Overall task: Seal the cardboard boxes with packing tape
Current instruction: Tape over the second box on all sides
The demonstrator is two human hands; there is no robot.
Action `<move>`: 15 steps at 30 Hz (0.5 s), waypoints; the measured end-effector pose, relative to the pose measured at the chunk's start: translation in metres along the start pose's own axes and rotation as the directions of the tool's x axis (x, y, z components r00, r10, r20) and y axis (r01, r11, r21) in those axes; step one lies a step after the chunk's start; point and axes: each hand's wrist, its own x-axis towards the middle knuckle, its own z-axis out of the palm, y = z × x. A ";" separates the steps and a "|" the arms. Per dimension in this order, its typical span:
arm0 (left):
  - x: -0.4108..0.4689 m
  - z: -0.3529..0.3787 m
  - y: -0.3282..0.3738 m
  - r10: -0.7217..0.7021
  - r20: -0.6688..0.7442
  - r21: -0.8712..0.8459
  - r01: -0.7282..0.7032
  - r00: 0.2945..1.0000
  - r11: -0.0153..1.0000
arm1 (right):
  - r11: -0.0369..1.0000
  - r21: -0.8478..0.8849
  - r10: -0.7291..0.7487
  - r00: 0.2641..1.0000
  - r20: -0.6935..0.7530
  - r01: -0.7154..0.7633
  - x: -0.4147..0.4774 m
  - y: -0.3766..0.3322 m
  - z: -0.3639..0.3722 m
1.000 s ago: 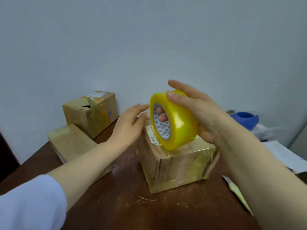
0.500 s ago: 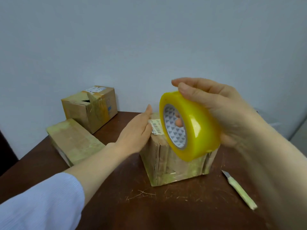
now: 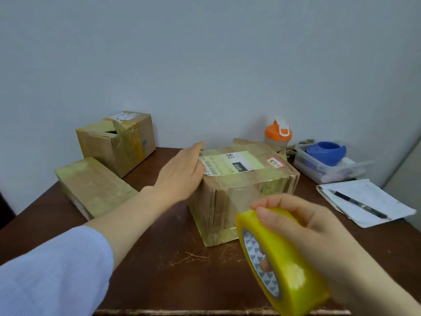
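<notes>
While our left hand [image 3: 182, 176] lies flat, fingers straight, against the top left edge of the middle cardboard box [image 3: 239, 197], our right hand [image 3: 319, 236] grips the yellow roll of packing tape [image 3: 282, 270]. Its fingers curl over the rim, with a digit showing inside the core. The roll is held low and close to us, just in front of the box's near face. A clear strip seems to run from the roll up to that face, though we cannot be sure.

By our reckoning this box is well along: glossy tape already bands its top around the shipping label, and the near face is the one in hand. The flat box [image 3: 93, 185] at left looks fully wrapped. The back-left box [image 3: 116, 142] still shows a dark gap in its top flaps and likely awaits its turn.

All three sit on a scratched dark-brown wooden table [image 3: 159, 270] set against a plain pale wall [image 3: 205, 65]. At right stand an orange-capped bottle [image 3: 278, 133], a clear plastic tray [image 3: 319, 176] and a notepad [image 3: 376, 197] with a pen [image 3: 357, 204] across it.
</notes>
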 end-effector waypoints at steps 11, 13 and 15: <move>0.045 -0.025 0.033 -0.143 0.377 0.147 0.093 0.915 0.985 | 0.975 0.018 0.219 0.974 0.053 -0.220 0.033 0.047 0.002; 0.050 -0.009 0.052 -0.138 0.417 0.296 0.010 0.898 0.955 | 0.972 0.010 0.231 0.970 0.078 -0.233 0.038 0.050 0.003; 0.046 0.009 0.060 -0.169 0.444 0.392 -0.021 0.880 0.920 | 0.969 0.023 0.241 0.966 0.092 -0.244 0.040 0.051 0.003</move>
